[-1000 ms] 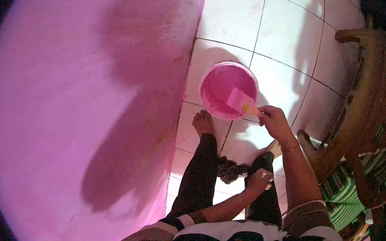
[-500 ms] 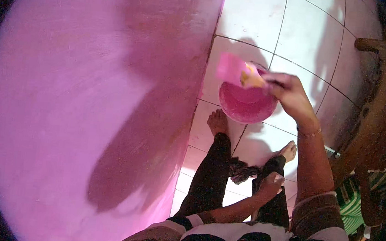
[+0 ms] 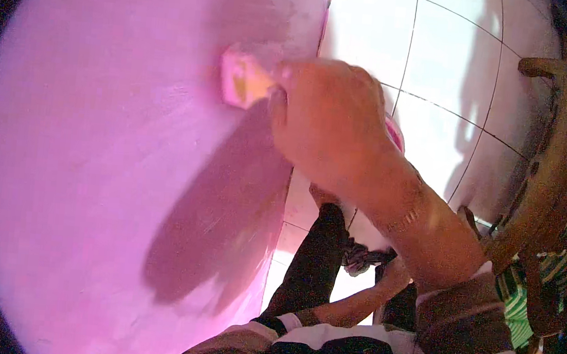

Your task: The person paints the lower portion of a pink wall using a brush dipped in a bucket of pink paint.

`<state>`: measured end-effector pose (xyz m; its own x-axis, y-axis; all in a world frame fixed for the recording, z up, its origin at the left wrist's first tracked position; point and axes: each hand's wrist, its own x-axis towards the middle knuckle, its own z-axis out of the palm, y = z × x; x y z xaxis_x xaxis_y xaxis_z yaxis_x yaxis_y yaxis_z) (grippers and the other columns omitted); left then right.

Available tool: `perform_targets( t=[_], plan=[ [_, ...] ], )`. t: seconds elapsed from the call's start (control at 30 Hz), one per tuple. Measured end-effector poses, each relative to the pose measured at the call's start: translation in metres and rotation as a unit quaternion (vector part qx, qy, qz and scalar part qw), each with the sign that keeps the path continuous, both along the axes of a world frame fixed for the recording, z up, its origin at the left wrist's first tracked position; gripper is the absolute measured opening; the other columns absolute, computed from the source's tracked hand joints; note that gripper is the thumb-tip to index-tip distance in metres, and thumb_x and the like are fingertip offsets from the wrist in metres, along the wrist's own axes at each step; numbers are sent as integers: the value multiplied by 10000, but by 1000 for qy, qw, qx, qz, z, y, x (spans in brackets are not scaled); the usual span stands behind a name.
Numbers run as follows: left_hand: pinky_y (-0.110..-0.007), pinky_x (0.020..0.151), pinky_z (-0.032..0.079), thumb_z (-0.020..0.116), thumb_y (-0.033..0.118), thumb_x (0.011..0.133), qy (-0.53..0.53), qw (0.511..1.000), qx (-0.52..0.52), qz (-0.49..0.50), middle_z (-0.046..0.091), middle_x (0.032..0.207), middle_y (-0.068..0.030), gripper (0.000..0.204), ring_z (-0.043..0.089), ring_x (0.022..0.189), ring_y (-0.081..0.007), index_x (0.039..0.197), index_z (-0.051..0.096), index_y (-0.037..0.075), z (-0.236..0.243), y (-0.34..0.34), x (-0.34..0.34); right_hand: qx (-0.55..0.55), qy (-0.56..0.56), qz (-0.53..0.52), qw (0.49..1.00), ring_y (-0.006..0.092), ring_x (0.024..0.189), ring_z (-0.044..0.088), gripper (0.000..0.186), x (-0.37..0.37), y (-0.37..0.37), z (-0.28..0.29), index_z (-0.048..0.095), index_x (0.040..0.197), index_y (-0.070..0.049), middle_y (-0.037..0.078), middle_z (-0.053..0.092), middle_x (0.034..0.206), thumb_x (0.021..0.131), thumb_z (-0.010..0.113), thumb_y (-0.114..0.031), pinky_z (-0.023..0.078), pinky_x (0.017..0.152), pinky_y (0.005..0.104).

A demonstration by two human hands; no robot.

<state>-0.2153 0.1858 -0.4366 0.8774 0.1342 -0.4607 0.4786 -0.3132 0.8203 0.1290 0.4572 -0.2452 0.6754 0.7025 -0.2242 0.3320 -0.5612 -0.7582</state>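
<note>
R hand point(image 3: 332, 124) presses brush point(image 3: 243, 82) on pink wall point(image 3: 96, 160).

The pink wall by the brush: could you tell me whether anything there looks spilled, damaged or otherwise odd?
One thing stands out: the pink wall has a greyish, unevenly covered patch near its top right, just above the paint-loaded brush in the right hand. No drips show on the white floor tiles. The left hand rests low by the legs.
</note>
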Motion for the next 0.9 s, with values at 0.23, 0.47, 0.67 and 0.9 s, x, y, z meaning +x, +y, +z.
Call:
perform_targets(
  t=[0.23, 0.47, 0.67, 0.9],
  plan=[
    [-292, 508, 424, 521, 230, 896, 323, 782, -410, 341, 544, 741, -60, 211, 508, 582, -127, 904, 507, 20, 55, 46, 50, 8, -10, -66, 998, 335, 776, 633, 259, 28, -44, -71, 655, 990, -51, 166, 647, 786, 840, 512, -206, 490, 726, 396],
    [-307, 510, 420, 482, 232, 910, 257, 888, -328, 193, 538, 740, -58, 203, 513, 590, -141, 903, 510, 30, 39, 30, 31, -151, 43, -155, 975, 348, 840, 640, 295, 25, 1, -215, 645, 810, 3, 195, 650, 811, 845, 511, -257, 490, 761, 444],
    [-318, 533, 424, 474, 236, 913, 264, 892, -321, 174, 543, 751, -69, 212, 521, 613, -159, 907, 509, 28, 42, 34, 31, -44, 83, -124, 988, 362, 757, 645, 302, 13, 31, -136, 659, 767, -16, 207, 646, 792, 853, 484, -247, 499, 712, 471],
    [-331, 561, 430, 464, 242, 916, 269, 898, -315, 149, 548, 764, -82, 221, 531, 640, -181, 912, 509, 25, 38, 29, 28, 128, 18, -31, 991, 304, 704, 630, 156, -43, -16, -5, 603, 882, -18, 158, 616, 806, 740, 561, -70, 500, 589, 428]
  ],
)
